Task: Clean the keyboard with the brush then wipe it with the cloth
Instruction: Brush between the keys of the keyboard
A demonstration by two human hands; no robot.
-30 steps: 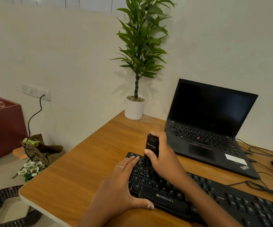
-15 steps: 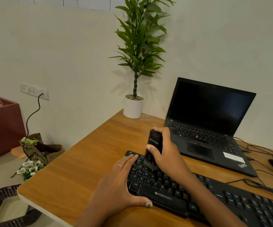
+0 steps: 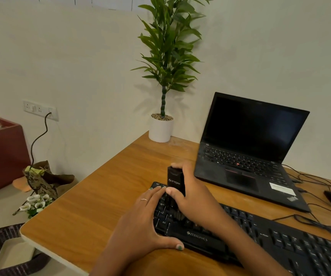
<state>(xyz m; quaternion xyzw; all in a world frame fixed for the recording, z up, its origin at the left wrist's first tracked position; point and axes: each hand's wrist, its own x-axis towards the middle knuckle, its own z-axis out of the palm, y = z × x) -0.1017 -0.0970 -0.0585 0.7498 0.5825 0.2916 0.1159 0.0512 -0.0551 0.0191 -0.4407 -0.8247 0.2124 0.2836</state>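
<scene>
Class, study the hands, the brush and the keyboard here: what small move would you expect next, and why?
Probably a short stroke of the brush rightward along the keyboard. The right hand grips it upright with bristles on the left-end keys, the left hand steadies that end, and the many keys to the right seem unbrushed.

1. The keyboard (image 3: 260, 242) is black and full-size, printed "ZEBRONICS" on its near edge. It lies flat on the wooden desk, running from centre toward 4 o'clock.
2. The brush (image 3: 175, 188) is a black block with a pale logo, standing upright, bristles down on the keyboard's left-end keys.
</scene>
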